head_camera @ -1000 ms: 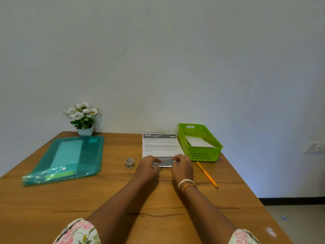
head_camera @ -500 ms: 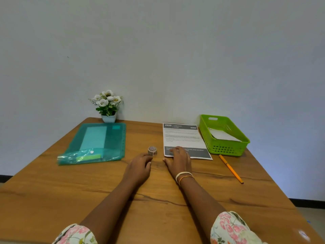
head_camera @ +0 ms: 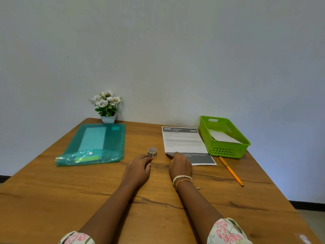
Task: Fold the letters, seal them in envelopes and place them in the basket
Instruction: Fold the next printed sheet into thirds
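On the table (head_camera: pixel 52 199), right hand (head_camera: pixel 180 167) pinches the letter (head_camera: pixel 182 140) corner.

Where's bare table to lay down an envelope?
Free: the strip between the teal folder and the letter, behind the tape roll; also the near table beside the forearms. Crowded: the right side, with letter, green basket and pencil close together.

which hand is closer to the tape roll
Left. The left hand lies just in front of the tape roll, fingertips almost at it; the right hand is off to its right, on the letter.
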A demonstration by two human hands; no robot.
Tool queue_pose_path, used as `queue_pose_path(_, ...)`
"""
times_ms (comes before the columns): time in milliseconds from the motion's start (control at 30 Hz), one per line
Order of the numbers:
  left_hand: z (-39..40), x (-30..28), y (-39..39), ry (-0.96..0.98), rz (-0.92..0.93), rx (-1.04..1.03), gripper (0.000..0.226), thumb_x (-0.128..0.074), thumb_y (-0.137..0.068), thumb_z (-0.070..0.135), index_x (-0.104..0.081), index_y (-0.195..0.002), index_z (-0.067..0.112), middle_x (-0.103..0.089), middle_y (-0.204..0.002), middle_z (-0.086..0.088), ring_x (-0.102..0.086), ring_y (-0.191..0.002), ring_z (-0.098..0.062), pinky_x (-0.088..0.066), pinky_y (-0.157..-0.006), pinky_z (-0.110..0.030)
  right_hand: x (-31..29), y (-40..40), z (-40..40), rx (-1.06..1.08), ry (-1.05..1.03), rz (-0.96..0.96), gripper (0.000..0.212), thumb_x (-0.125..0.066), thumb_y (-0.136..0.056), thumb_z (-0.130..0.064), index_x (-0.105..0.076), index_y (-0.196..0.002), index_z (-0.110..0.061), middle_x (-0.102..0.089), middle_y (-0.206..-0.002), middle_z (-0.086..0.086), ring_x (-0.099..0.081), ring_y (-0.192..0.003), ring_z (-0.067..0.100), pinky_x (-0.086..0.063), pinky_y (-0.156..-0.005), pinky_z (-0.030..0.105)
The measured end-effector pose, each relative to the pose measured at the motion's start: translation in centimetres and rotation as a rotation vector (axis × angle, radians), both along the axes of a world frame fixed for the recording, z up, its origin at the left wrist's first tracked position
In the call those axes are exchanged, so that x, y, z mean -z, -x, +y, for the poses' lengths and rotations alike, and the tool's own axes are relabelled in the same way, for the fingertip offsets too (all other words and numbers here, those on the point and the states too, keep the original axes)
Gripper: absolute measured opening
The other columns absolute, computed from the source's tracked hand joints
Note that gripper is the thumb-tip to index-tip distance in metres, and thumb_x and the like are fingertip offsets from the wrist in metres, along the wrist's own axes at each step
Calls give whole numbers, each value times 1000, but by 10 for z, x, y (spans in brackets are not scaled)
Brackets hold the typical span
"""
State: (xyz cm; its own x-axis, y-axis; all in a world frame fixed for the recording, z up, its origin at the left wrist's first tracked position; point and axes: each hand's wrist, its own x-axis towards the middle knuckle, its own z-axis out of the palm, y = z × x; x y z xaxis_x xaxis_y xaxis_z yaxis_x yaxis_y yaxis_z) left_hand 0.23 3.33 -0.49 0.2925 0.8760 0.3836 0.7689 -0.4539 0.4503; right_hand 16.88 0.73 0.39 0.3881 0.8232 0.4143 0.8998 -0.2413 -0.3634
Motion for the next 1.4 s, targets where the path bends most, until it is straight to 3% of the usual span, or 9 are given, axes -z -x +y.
queue_pose_path(333, -1, -4, 5, 75, -23, 48, 34, -51, -95, 30, -61, -127, 27, -58, -130, 9, -55, -115, -12, -45, -94, -32, -4, -15, -49, 98, -368, 639, 10, -55, -89, -11, -55, -83, -20, -66, -89, 3, -61, -85, 27, -43, -62, 29)
queue_pose_path(500, -1, -8, 13, 149, -330, 49, 26, -54, -96, 22, -68, -117, 21, -68, -117, 1, -60, -105, -14, -44, -86, -28, -3, -33, -82, 8, -400, 796, 28, -60, -76, 3, -57, -70, -24, -63, -76, -8, -61, -76, 15, -50, -67, 34)
queue_pose_path(633, -8, -8, 25, 193, -591, 13, 25, -45, -101, 19, -70, -104, 17, -70, -104, -2, -63, -98, -21, -47, -78, -32, -3, -51, -109, -117, -329, 733, 23, -59, -73, 8, -58, -69, -15, -63, -73, -1, -59, -73, 14, -44, -61, 19)
queue_pose_path(767, -21, -14, 32, 366, -867, -11, 41, -35, -104, 35, -70, -101, 14, -73, -95, -5, -67, -92, -22, -52, -78, -36, -5, -71, -127, -182, -221, 635, 17, -62, -73, 6, -59, -66, -10, -63, -69, 6, -57, -69, 16, -41, -57, 21)
queue_pose_path(867, -33, -20, 35, 375, -860, -5, 44, -28, -104, 42, -63, -116, 18, -72, -91, -9, -69, -82, -19, -52, -67, -29, -5, -87, -135, -209, -160, 616, 22, -59, -72, 7, -57, -60, -11, -64, -66, 9, -60, -70, 23, -45, -59, 29)
queue_pose_path(967, -41, -18, 40, 418, -862, 8, 31, -43, -101, 37, -58, -121, 18, -69, -93, -14, -69, -80, -24, -56, -66, -35, -6, -99, -143, -217, -102, 680, 22, -58, -70, -3, -59, -52, -17, -68, -67, 11, -67, -79, 30, -52, -68, 43)
queue_pose_path(1100, -46, -9, 45, 337, -613, 14, 44, -63, -91, 17, -52, -133, 20, -67, -82, -12, -67, -74, -19, -58, -69, -41, -22, -107, -153, -258, -3, 791, 23, -47, -67, -10, -64, -51, -9, -68, -68, 18, -66, -82, 31, -51, -85, 51)
queue_pose_path(1267, -54, -12, 41, 277, -497, 40, 45, -58, -87, 7, -58, -130, 20, -63, -69, -5, -56, -63, -17, -50, -61, -33, -44, -77, -142, -184, 177, 387, 31, -46, -88, -16, -70, -70, -11, -68, -80, 6, -60, -78, 23, -49, -71, 36)
queue_pose_path(1400, -60, -12, 38, 284, -449, 77, 39, -60, -84, 8, -66, -118, 24, -69, -69, 0, -64, -65, -16, -52, -63, -30, -34, -27, -120, -241, 271, 175, 31, -47, -90, -32, -60, -117, -22, -59, -122, 6, -57, -108, 24, -49, -92, 38)
